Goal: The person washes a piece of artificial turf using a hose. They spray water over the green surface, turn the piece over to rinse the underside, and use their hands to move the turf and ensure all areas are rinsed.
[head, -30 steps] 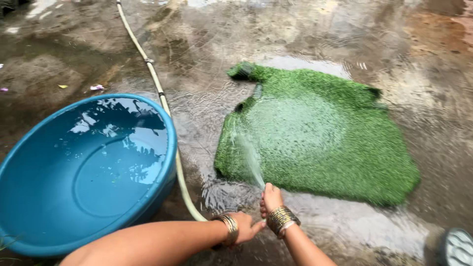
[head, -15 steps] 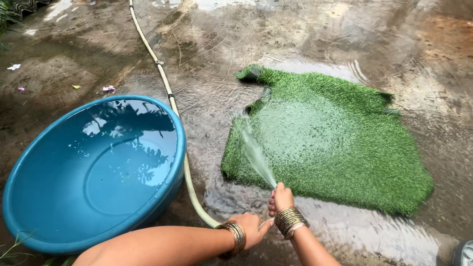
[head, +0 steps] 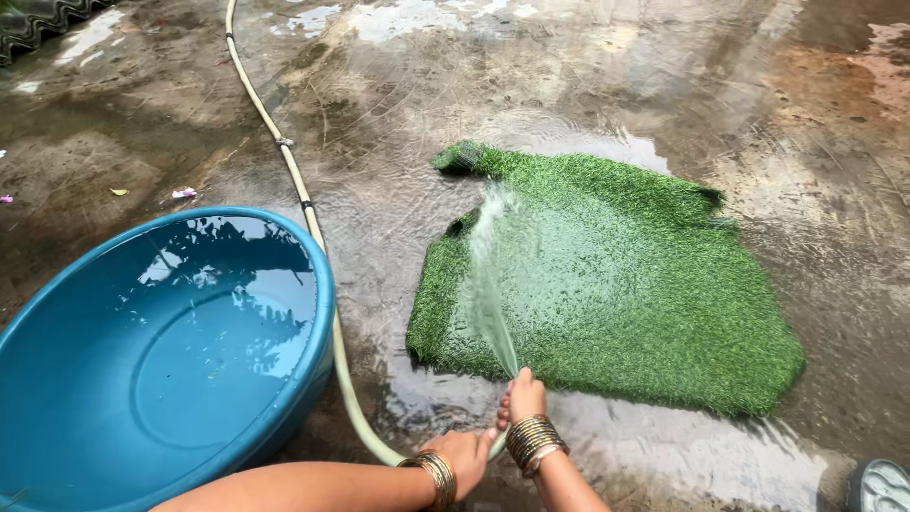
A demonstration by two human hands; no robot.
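Wet concrete yard, and the right hand (head: 520, 398) pinches the hose (head: 305, 204) nozzle, left hand (head: 464, 453) gripping behind, spray now swung farther up the green turf mat (head: 616, 284) beside the blue tub (head: 161, 351).

tub (head: 152, 360) on the ground (head: 664, 76), left | hose (head: 284, 152) runs from far left, along tub's right rim, to both hands near bottom centre | left hand (head: 464, 453) just left of right hand (head: 521, 398) | mat (head: 626, 294) flat on ground, right of hose, beyond hands | water spray (head: 488, 275) over mat's left part
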